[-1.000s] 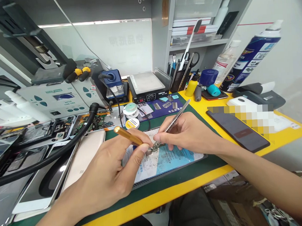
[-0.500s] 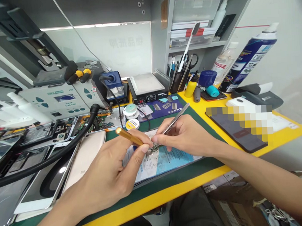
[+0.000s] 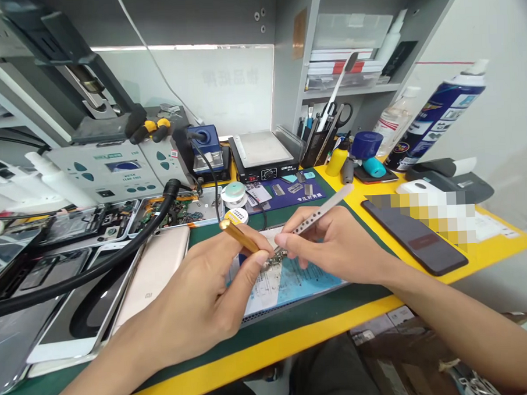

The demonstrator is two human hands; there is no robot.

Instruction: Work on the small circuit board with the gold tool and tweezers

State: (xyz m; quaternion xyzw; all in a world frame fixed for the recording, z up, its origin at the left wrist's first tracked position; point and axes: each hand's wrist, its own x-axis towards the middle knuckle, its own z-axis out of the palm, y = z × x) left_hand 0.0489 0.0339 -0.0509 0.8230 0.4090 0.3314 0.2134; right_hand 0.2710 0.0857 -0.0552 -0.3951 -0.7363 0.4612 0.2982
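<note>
Left hand [image 3: 198,299] closed around a gold-handled tool [image 3: 239,236]; right hand [image 3: 335,244] pinching metal tweezers [image 3: 323,209] over what appears a small circuit board [image 3: 277,260] above the tabletop [image 3: 261,355].

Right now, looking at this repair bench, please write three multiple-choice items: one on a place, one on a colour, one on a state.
1. Where is the dark phone?
A. left of both hands
B. right of the right hand
C. on the shelf

2. What colour is the tool handle in the left hand?
A. gold
B. red
C. white

3. How does the right hand hold the tweezers?
A. lying loose
B. pinched, tips down at the small board
C. tips up

Answers: 1 B, it lies on the yellow bench edge to the right; 2 A, it shines gold; 3 B, fingers grip it.
</note>
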